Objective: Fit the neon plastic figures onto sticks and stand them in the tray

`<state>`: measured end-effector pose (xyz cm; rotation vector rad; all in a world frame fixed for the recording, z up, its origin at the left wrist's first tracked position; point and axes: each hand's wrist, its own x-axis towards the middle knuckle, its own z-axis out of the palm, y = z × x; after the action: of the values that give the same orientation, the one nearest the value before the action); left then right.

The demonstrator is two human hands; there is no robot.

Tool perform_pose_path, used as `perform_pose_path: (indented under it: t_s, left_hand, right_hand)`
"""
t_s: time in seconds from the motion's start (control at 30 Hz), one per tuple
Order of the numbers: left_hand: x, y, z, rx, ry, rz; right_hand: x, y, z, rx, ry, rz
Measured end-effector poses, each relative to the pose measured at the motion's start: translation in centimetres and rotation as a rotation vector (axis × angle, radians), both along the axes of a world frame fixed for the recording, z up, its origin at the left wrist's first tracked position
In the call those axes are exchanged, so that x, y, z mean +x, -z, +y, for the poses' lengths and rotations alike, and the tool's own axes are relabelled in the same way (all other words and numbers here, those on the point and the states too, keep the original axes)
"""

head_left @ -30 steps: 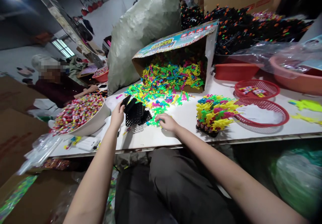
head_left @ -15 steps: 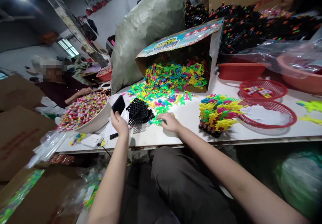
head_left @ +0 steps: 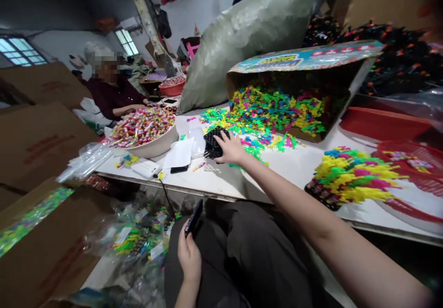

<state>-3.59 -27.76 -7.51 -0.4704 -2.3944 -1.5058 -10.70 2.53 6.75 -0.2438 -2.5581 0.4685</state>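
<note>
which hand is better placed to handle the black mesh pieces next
Probably the right hand: it touches the black mesh pieces, whereas the left hand is low over the lap, holding a dark phone-like object.

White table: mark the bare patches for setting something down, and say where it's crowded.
Bare: between the right forearm and bundled figures; also along the front edge, before the black grids. Crowded: the printed carton's mouth, strewn with loose figures.

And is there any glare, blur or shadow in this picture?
Head view: the far-left window glows nearly washed out; head view again: the grey-green sack carries a pale sheen, while the upper red mesh basket looks smeared; same head view: a soft shadow falls on the white table below the right hand.
</note>
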Motion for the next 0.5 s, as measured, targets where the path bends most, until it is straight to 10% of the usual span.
perform_pose_path:
  t_s: [0.5]
  left_hand:
    - [0.3, 2.1, -0.3, 0.222, 0.021, -0.11]
  right_hand:
    - [-2.0, -1.6, 3.1, 0.203, -0.159, -0.12]
